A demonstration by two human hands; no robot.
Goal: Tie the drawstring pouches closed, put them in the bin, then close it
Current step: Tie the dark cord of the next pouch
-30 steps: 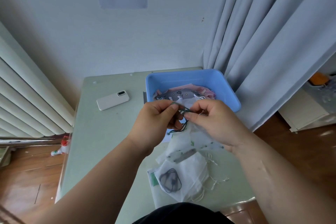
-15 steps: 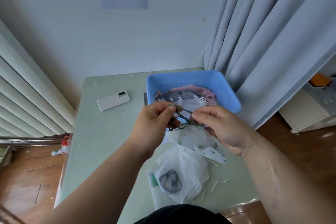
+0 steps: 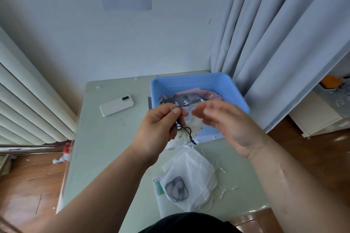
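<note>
Pale table [image 3: 106,138], dark drawstring [image 3: 186,131] pinched in left hand [image 3: 159,130]

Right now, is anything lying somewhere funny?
Yes. A small red-capped bottle seems tipped over on the floor, left of the table by the radiator. It looks dropped there. Nothing else stands out.

Left hand [image 3: 157,128] is pinching the dark green cord [image 3: 186,131] of a leafy-print pouch [image 3: 195,126], right in front of the blue bin [image 3: 191,83]. Right hand [image 3: 225,125] is beside it, fingers loose and blurry, gripping nothing. There's a white pouch pile [image 3: 191,174] near the table [image 3: 106,147] edge and a phone [image 3: 116,105] off to the left.
</note>
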